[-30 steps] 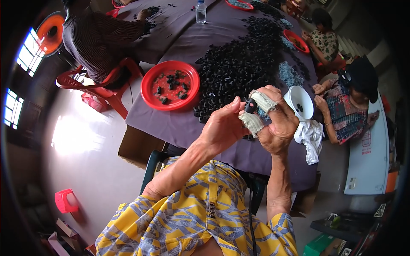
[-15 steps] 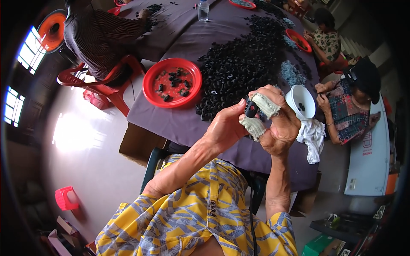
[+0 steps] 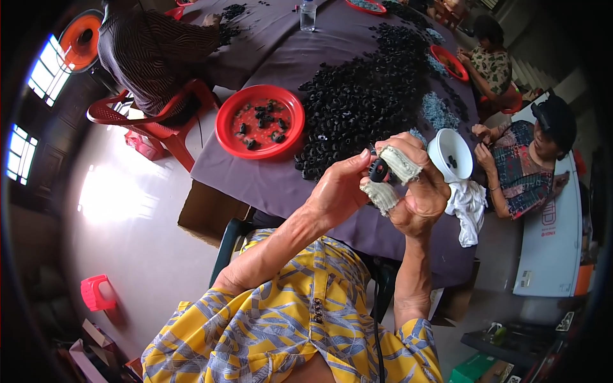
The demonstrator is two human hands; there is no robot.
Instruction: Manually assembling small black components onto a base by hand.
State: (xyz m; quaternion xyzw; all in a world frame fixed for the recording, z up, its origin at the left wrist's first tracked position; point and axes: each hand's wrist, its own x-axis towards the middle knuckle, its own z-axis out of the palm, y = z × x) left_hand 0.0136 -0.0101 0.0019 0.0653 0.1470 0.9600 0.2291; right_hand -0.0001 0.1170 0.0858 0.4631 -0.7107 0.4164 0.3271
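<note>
Nearest, a yellow and grey patterned shirt [image 3: 313,274] is being worn, and past it two bare hands are being held up before the near end of the black pile [image 3: 357,96]. A small black part [image 3: 378,170] is being held there, just on the near side of the pile, in the narrow grip of the right hand [image 3: 421,195]; its thumb and one finger are being covered by pale cloth wraps [image 3: 400,165]. The left hand [image 3: 341,185] is being held close at the left side of the part, but its fingertips are being partly hidden, so it cannot be told whether its grip is also holding.

It is being judged that the part could slip out, because only a small rounded surface is being pressed through thick cloth; if it were dropped near the pile, it could be lost among similar pieces. Its long axis is being pointed roughly away from the body, toward the pile, with slight tilt; a front end cannot be told.

Farther, on the purple-covered counter [image 3: 236,172], black pieces are being held in a red dish [image 3: 222,127] left of the pile, and a few in a white bowl [image 3: 433,159] to its right. Light-blue pieces [image 3: 439,112] are being spread along the pile's right side, and a clear bottle [image 3: 308,18] is being kept beyond its far left.
</note>
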